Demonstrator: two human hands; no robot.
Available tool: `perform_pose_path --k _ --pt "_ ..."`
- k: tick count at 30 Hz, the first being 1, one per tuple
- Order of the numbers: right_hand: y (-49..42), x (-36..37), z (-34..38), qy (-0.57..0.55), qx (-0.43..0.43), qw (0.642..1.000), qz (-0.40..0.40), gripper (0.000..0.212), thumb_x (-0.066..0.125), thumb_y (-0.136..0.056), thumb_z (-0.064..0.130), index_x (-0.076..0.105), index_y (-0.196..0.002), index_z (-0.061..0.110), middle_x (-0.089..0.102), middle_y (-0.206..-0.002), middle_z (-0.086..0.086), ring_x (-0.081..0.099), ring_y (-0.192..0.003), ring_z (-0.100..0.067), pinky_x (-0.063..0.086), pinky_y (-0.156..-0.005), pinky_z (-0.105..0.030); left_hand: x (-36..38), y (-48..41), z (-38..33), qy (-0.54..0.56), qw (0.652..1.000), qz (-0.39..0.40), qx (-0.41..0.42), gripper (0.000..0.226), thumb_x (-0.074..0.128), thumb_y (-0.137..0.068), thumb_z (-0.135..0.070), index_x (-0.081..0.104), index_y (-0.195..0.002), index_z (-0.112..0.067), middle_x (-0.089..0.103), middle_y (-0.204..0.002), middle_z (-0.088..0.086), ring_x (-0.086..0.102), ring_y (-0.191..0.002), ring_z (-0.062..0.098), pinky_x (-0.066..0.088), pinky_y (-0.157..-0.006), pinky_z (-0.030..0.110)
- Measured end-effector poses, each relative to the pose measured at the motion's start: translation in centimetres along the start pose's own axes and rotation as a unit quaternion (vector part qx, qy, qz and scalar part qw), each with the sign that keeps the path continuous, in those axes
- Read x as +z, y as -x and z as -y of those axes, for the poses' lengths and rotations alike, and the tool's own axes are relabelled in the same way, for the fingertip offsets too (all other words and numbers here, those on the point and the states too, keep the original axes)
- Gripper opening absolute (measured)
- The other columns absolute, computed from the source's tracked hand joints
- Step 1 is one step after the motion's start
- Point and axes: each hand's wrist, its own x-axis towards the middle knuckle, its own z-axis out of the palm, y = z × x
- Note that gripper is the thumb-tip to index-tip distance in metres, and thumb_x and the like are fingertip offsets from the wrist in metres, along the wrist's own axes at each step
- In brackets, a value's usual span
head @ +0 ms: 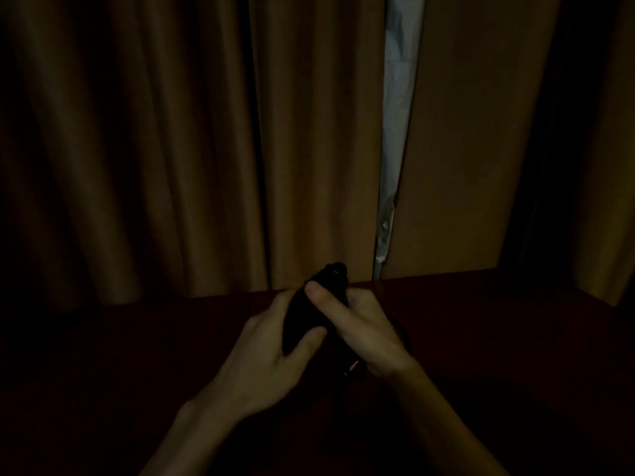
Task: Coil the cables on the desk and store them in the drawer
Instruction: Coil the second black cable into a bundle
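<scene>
Head view: left grip [271, 352] and right grip [364, 333] clamped a dark cable [299, 316]; coiling seemed underway, its loose end needing tucking next.

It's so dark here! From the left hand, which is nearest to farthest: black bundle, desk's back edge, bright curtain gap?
1. Black bundle, gripped in the left hand.
2. Desk's back edge, just beyond.
3. Bright curtain gap, behind, upper right.

Both hands [319, 334] hold a cable bundle [309, 310] above the counter [498, 321]. Curtains [171, 132] hang behind the counter.
</scene>
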Motion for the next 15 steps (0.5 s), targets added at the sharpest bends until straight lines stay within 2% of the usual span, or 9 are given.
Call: perform_pose_path --k 2,5,7,9,10,12,15 --pt "-0.1 0.1 -0.2 0.016 -0.003 1.0 0.001 0.047 0.072 -0.08 0.056 0.075 -0.086 0.009 0.076 -0.083 -0.004 0.072 -0.08 -0.017 0.053 -0.068 -0.024 0.2 0.0 0.3 -0.017 0.999 -0.033 0.009 0.043 0.058 -0.096 -0.037 0.051 -0.136 -0.024 0.069 -0.091 -0.017 0.067 -0.076 -0.003 0.044 -0.06 0.008" --pt "-0.2 0.2 -0.1 0.004 -0.007 1.0 0.023 0.05 0.063 -0.088 0.057 0.074 -0.092 0.008 0.077 -0.084 -0.001 0.072 -0.081 -0.009 0.051 -0.067 -0.018 0.3 -0.1 0.4 0.046 0.994 -0.091 -0.031 0.042 0.055 -0.091 -0.047 0.057 -0.127 -0.025 0.072 -0.087 -0.014 0.067 -0.071 -0.001 0.044 -0.058 0.009" --pt "-0.3 0.3 0.0 0.006 -0.005 1.0 0.03 0.071 0.063 -0.087 0.065 0.071 -0.107 -0.002 0.076 -0.105 -0.014 0.072 -0.099 -0.019 0.054 -0.082 -0.026 0.4 -0.3 0.2 0.133 0.981 -0.117 -0.082 0.041 0.053 -0.092 -0.054 0.062 -0.121 -0.027 0.073 -0.092 -0.016 0.07 -0.077 0.001 0.048 -0.063 0.014" --pt "-0.2 0.4 0.0 -0.003 -0.009 0.999 0.034 0.068 0.06 -0.092 0.061 0.069 -0.117 -0.001 0.072 -0.118 -0.019 0.068 -0.115 -0.03 0.049 -0.101 -0.042 0.3 -0.7 0.1 0.239 0.953 -0.133 -0.132 0.041 0.055 -0.092 -0.055 0.069 -0.111 -0.021 0.072 -0.08 -0.008 0.066 -0.068 0.006 0.046 -0.058 0.019" --pt "-0.2 0.2 -0.2 -0.009 -0.013 0.999 0.034 0.063 0.06 -0.095 0.056 0.069 -0.118 -0.002 0.071 -0.12 -0.021 0.067 -0.117 -0.032 0.047 -0.105 -0.046 0.2 -0.9 0.0 0.278 0.939 -0.135 -0.151 0.041 0.056 -0.089 -0.053 0.07 -0.104 -0.017 0.069 -0.074 -0.005 0.061 -0.062 0.01 0.042 -0.053 0.021" --pt "-0.4 -0.1 -0.5 -0.041 -0.012 0.998 0.046 0.062 0.063 -0.095 0.049 0.065 -0.119 -0.008 0.068 -0.12 -0.029 0.066 -0.113 -0.035 0.046 -0.104 -0.049 0.0 -1.1 -0.2 0.323 0.921 -0.131 -0.175 0.043 0.058 -0.084 -0.051 0.07 -0.096 -0.012 0.063 -0.072 0.003 0.053 -0.059 0.014 0.037 -0.048 0.023" --pt "-0.5 -0.4 -0.6 -0.102 0.003 0.992 0.072 0.067 0.076 -0.09 0.042 0.058 -0.126 -0.012 0.065 -0.122 -0.034 0.067 -0.105 -0.033 0.052 -0.094 -0.041 -0.2 -1.1 -0.4 0.35 0.909 -0.107 -0.197 0.042 0.057 -0.088 -0.048 0.069 -0.098 -0.009 0.06 -0.071 0.006 0.049 -0.055 0.012 0.034 -0.047 0.022"
